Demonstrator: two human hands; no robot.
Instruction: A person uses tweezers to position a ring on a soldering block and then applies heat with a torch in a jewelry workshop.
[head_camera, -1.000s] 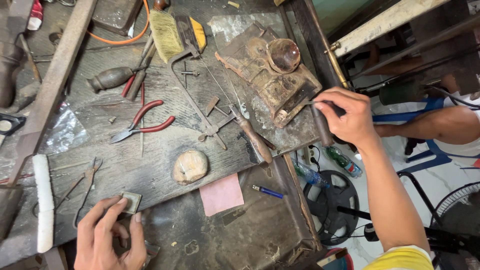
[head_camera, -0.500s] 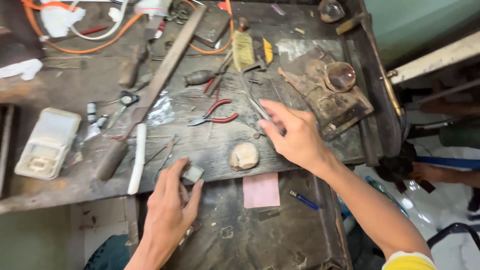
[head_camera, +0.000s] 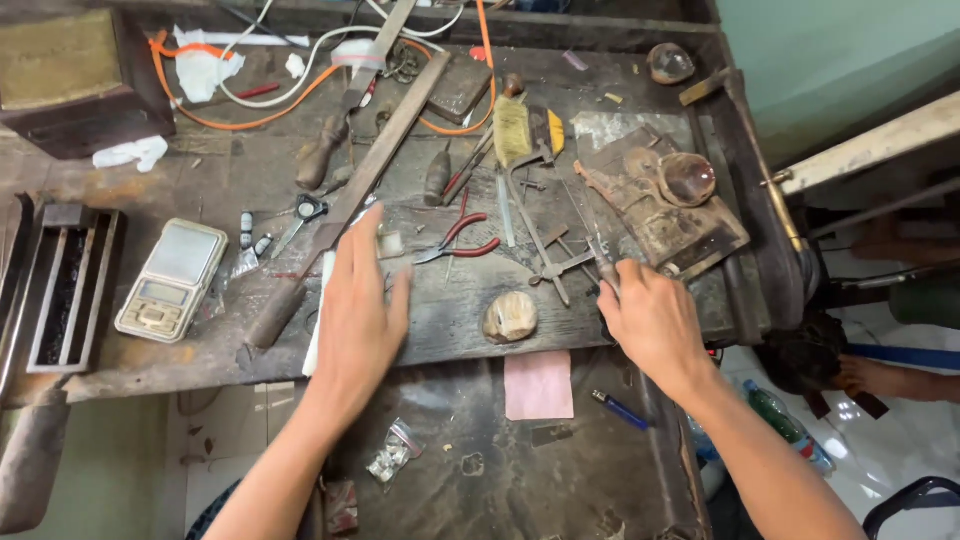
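We see the left hand (head_camera: 362, 305) flat on the bench (head_camera: 150, 180), fingers together and stretched out, palm down, clamped on nothing; its fingertips reach a small pale block (head_camera: 389, 243) just beside the red pliers (head_camera: 462, 240). A white tube (head_camera: 318, 325) runs under the palm toward the front edge. The right hand (head_camera: 650, 320) is curled shut on a thin metal tool (head_camera: 603, 262), perhaps tweezers, near the bench's right front corner. Between the hands lies a rounded shell (head_camera: 510, 317), with bare wood around it. A scale (head_camera: 172, 279) sits well left.
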